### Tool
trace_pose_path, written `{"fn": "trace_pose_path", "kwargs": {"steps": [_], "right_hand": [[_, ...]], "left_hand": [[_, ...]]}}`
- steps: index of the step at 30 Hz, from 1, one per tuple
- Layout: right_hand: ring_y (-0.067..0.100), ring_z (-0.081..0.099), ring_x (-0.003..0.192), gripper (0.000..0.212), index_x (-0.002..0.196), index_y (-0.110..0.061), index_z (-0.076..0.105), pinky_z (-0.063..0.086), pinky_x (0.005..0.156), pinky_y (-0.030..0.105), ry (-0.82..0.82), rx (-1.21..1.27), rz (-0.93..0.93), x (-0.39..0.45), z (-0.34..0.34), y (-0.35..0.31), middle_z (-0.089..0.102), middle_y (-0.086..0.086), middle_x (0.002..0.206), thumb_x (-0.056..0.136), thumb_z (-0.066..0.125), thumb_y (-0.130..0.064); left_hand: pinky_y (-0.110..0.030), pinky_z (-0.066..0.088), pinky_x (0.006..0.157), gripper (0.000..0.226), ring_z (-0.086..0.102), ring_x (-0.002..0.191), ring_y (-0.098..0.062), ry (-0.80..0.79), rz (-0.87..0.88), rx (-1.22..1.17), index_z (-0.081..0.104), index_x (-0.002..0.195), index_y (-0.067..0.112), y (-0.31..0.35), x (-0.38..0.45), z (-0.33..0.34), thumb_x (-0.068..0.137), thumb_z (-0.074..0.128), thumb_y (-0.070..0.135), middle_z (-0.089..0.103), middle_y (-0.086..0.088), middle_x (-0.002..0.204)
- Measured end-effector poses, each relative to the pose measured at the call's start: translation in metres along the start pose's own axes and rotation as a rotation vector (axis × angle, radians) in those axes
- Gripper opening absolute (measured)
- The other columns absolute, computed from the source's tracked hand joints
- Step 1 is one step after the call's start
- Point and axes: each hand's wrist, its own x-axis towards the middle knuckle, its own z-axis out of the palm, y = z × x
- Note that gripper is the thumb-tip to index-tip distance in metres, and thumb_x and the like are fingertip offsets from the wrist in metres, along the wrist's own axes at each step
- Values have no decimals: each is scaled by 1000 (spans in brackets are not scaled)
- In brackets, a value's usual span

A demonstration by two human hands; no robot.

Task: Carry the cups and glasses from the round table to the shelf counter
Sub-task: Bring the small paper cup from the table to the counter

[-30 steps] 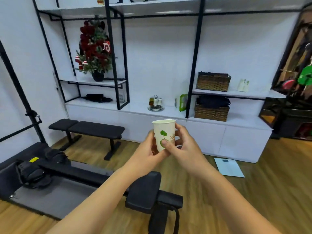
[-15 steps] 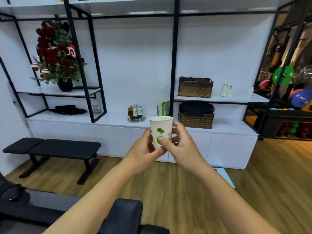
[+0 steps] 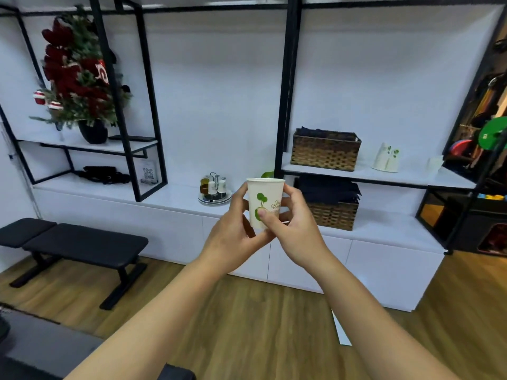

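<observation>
White shelving is standing ahead; both hands, left (image 3: 233, 234) and right (image 3: 295, 231), are grasping a cup (image 3: 264, 201) upright, not yet reaching the bench (image 3: 175, 197).

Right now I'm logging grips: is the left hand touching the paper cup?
Touching. The head view shows the left hand with fingers curled against the paper cup, the right hand gripping its other side.
</observation>
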Motion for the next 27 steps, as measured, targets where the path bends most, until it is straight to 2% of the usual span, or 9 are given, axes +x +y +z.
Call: {"fn": "trace_pose_path", "kwargs": {"steps": [6,9,12,14,16,19,22,24,27], "right_hand": [[-3,67,91,67,146,-30,39,54,69,15,-81,33,16,83,-41,49,62,-13,120,89,75,-38],[2,69,91,66,144,-32,41,57,72,20,-101,69,22,115,-42,71,64,-9,121,88,76,-38],[6,71,91,65,142,-33,42,59,76,27,-107,91,24,149,-41,94,65,-10,121,87,76,-40],[7,71,89,64,141,-32,42,60,77,30,-113,94,29,171,-39,110,65,-9,120,87,76,-40],[6,72,88,63,140,-32,43,61,78,33,-127,81,31,197,-36,128,66,-8,119,87,76,-40],[5,73,89,66,136,-35,43,61,77,32,-152,86,44,241,-32,155,67,-6,117,80,76,-50],[5,73,90,72,130,-41,44,60,78,32,-169,84,64,293,-20,183,69,-9,113,69,72,-65],[9,73,93,73,130,-42,45,60,84,40,-194,96,90,327,-9,199,71,-8,112,67,72,-67],[12,72,94,66,124,-50,44,59,87,45,-219,86,101,386,13,218,72,-9,111,67,72,-68]], "left_hand": [[-50,63,78,107,73,95,-15,100,-31,67,-8,152,62,-19,72,53,76,67,71,62,18,131],[-51,62,76,103,74,87,-14,131,-58,116,-8,153,60,-35,98,63,78,63,68,67,16,117],[-46,61,71,101,69,79,-6,161,-56,229,-8,153,59,-57,129,68,79,61,68,57,35,117],[-45,61,70,101,68,79,-2,151,-59,252,-7,154,56,-72,150,68,80,61,68,54,39,118],[-46,62,71,101,68,79,0,136,-72,244,-6,153,55,-93,173,71,81,64,67,58,37,118],[-50,62,75,102,72,79,-9,71,-96,162,-4,156,57,-128,209,73,87,70,56,65,27,124],[-43,62,71,100,69,73,-8,53,-108,201,-4,158,57,-165,250,66,86,65,62,67,25,123],[-36,60,70,96,66,78,0,73,-118,293,-1,157,55,-184,277,56,82,55,71,62,29,123],[-35,59,74,86,61,87,4,136,-105,407,14,155,49,-215,325,29,81,51,71,53,34,123]]}}
